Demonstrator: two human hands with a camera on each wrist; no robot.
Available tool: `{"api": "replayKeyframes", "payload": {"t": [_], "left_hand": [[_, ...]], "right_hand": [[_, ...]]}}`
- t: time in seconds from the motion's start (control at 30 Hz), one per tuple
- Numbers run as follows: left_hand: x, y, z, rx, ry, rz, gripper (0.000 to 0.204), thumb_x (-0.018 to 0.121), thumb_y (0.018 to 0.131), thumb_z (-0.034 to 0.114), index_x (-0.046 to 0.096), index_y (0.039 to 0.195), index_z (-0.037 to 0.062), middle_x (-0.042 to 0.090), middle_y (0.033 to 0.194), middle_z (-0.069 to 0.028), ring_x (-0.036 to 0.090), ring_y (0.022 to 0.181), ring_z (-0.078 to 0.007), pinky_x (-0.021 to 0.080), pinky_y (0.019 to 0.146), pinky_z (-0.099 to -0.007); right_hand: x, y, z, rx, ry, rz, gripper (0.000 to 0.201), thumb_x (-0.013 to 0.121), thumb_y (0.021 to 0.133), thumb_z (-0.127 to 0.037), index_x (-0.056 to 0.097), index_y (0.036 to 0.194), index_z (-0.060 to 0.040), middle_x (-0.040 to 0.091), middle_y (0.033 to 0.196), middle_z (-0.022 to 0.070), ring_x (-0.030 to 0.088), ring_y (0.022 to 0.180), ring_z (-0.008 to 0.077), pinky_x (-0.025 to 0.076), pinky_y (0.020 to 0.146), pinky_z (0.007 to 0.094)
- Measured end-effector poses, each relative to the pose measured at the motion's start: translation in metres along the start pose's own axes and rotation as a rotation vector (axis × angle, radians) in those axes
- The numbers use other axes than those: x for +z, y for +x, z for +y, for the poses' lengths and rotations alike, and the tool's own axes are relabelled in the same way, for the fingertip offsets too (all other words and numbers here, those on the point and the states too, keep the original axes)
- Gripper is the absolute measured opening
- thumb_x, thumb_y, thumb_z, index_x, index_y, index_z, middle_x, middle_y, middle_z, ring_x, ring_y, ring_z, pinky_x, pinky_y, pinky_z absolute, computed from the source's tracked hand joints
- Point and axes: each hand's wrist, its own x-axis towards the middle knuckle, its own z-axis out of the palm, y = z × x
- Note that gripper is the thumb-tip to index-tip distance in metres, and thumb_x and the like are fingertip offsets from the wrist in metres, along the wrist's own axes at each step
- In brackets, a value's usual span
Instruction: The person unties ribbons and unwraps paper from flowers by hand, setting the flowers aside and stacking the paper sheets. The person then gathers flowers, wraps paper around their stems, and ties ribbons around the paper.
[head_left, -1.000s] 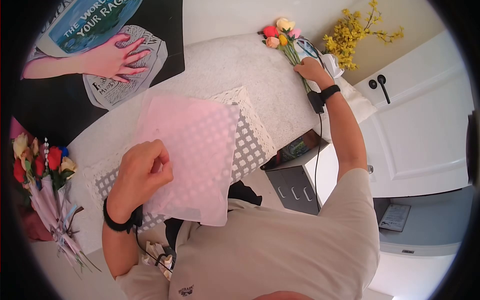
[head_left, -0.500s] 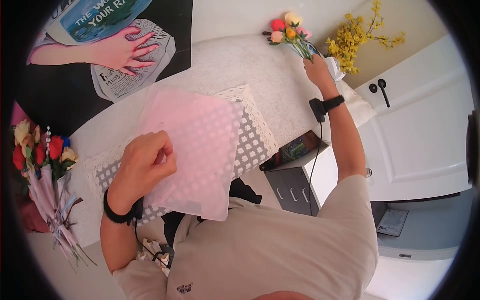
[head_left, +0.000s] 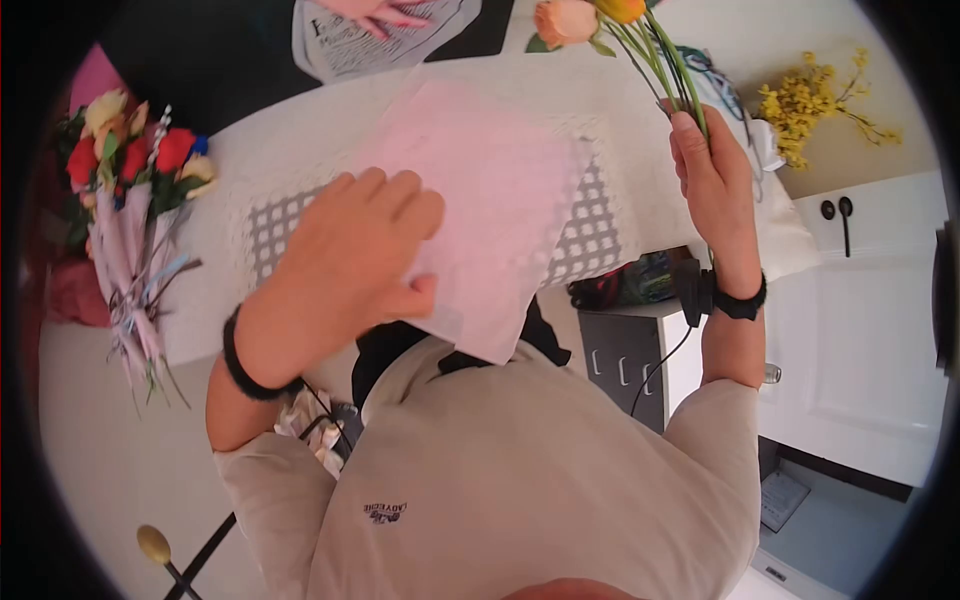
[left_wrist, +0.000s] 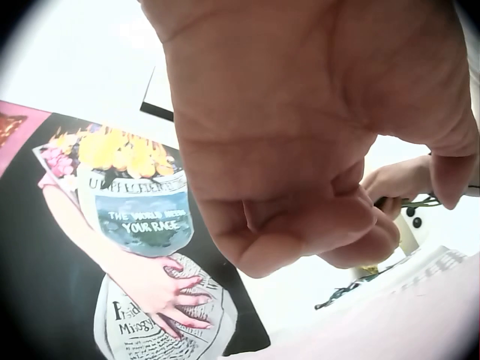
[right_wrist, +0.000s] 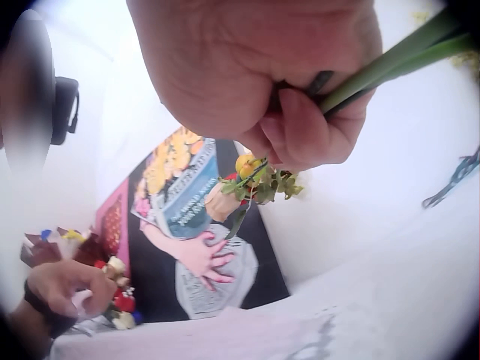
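Note:
My right hand [head_left: 720, 195] grips the green stems [head_left: 680, 65] of a small bunch of artificial roses, held up at the right of the table. A peach rose [head_left: 565, 22] shows at the top edge of the head view, beside part of an orange-yellow one; the other heads are cut off there. Over a thin, see-through pink sheet [head_left: 490, 200] hovers my left hand [head_left: 350, 240], blurred, its fingers loosely curled with nothing visible in them. That sheet lies across a grey-and-white checked cloth [head_left: 592, 225] with a lace edge.
At the left lies a wrapped, ribbon-tied bouquet [head_left: 130, 250]. Yellow blossom sprigs [head_left: 825, 100] stand at the back right, near a white door [head_left: 860, 340]. A dark painted picture [head_left: 240, 50] leans behind the table. A grey drawer cabinet [head_left: 620, 365] is below the right side.
My right hand has lifted the roses from the back right and brought them nearer. My left thumb has moved away from its fingers. The head view has shifted.

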Motion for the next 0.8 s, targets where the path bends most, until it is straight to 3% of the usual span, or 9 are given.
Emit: {"api": "replayKeyframes", "payload": {"t": [0.1,0.2,0.27,0.47,0.63,0.73,0.8], "left_hand": [[0.024,-0.025,0.032,0.022,0.069,-0.077,0.047,0.082,0.063,0.019,0.058,0.102,0.0091,0.055,0.099,-0.0090,0.052,0.088,-0.0286,0.042,0.078,-0.0405],[0.072,-0.042,0.055,0.054,0.170,0.035,0.045,0.079,0.063,0.018,0.062,0.105,0.0103,0.054,0.099,-0.0079,0.051,0.084,-0.0264,0.044,0.077,-0.0393],[0.093,-0.048,0.059,0.144,0.348,0.240,0.039,0.074,0.067,0.015,0.065,0.105,0.0108,0.054,0.099,-0.0058,0.050,0.081,-0.0242,0.045,0.075,-0.0385],[0.095,-0.061,0.053,0.075,0.379,0.426,0.025,0.069,0.071,0.013,0.067,0.096,0.0112,0.058,0.100,-0.0031,0.051,0.080,-0.0224,0.045,0.073,-0.0385],[0.099,-0.068,0.052,0.065,0.447,0.422,0.020,0.070,0.075,0.013,0.067,0.095,0.0127,0.059,0.102,-0.0015,0.052,0.083,-0.0220,0.046,0.076,-0.0379],[0.104,-0.068,0.053,0.063,0.504,0.438,0.019,0.070,0.077,0.013,0.067,0.096,0.0135,0.060,0.105,-0.0010,0.054,0.090,-0.0221,0.047,0.081,-0.0378],[0.104,-0.063,0.052,0.058,0.543,0.464,0.018,0.070,0.078,0.013,0.067,0.096,0.0139,0.061,0.108,-0.0011,0.054,0.094,-0.0222,0.047,0.085,-0.0381]], "right_hand": [[0.014,-0.018,-0.027,0.018,0.129,-0.111,0.036,0.054,0.113,-0.032,0.069,0.122,-0.0006,0.053,0.075,0.0010,0.048,0.071,0.0101,0.042,0.063,0.0279],[0.037,-0.028,-0.039,0.014,0.205,-0.238,0.037,0.054,0.113,-0.033,0.070,0.121,-0.0006,0.053,0.075,0.0011,0.047,0.071,0.0102,0.042,0.064,0.0275],[0.056,-0.032,-0.039,-0.012,0.297,-0.339,0.036,0.053,0.113,-0.032,0.070,0.120,-0.0004,0.054,0.075,0.0026,0.048,0.070,0.0117,0.043,0.063,0.0287],[0.086,-0.047,-0.048,-0.219,0.318,-0.505,0.027,0.057,0.111,-0.021,0.069,0.117,0.0020,0.060,0.078,0.0086,0.054,0.069,0.0182,0.047,0.065,0.0321],[0.103,-0.057,-0.041,-0.348,0.411,-0.550,0.020,0.060,0.108,-0.014,0.070,0.116,0.0011,0.065,0.084,0.0114,0.058,0.071,0.0213,0.049,0.067,0.0336],[0.113,-0.065,-0.040,-0.362,0.324,-0.629,0.020,0.061,0.106,-0.012,0.071,0.117,0.0012,0.067,0.088,0.0146,0.061,0.073,0.0280,0.051,0.070,0.0366],[0.121,-0.069,-0.037,-0.486,0.314,-0.646,0.019,0.062,0.102,-0.009,0.071,0.116,0.0011,0.068,0.090,0.0176,0.064,0.078,0.0353,0.053,0.073,0.0402]]}}
